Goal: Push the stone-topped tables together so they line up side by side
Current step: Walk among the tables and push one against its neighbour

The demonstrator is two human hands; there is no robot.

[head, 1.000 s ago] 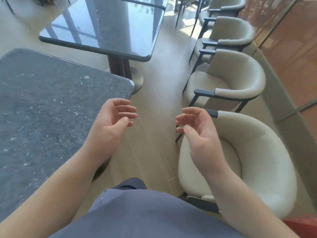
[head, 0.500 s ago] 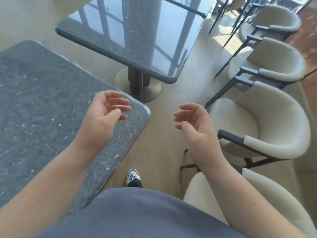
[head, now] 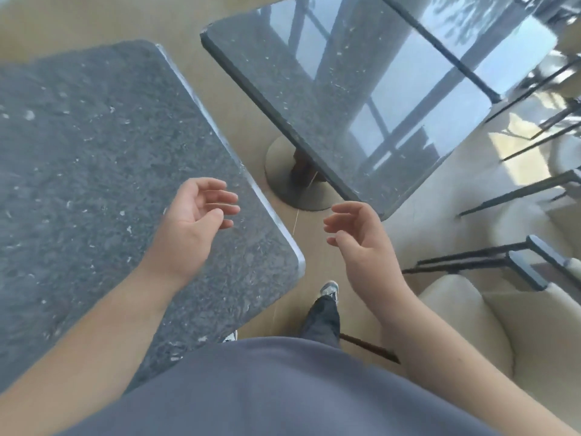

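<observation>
A dark speckled stone-topped table (head: 94,158) fills the left of the view, its rounded corner close to my body. A second stone-topped table (head: 361,89), glossy with window reflections, stands beyond a wedge of floor, at an angle to the first. Its round pedestal base (head: 283,180) shows underneath. My left hand (head: 191,221) hovers over the near table's right edge, fingers curled and apart, holding nothing. My right hand (head: 361,240) floats over the floor gap just short of the far table's near corner, also open and empty.
Cream upholstered chairs with dark frames (head: 490,325) stand at the right, close to my right arm. More chair legs (head: 534,184) line the far right beside the glossy table. Wooden floor (head: 245,99) runs between the tables. My shoe (head: 328,289) is below the gap.
The view has swung left and forward, so both tables sit closer and the chairs slid to the right edge. Both hands stay raised and empty, now nearer the gap between the tables.
</observation>
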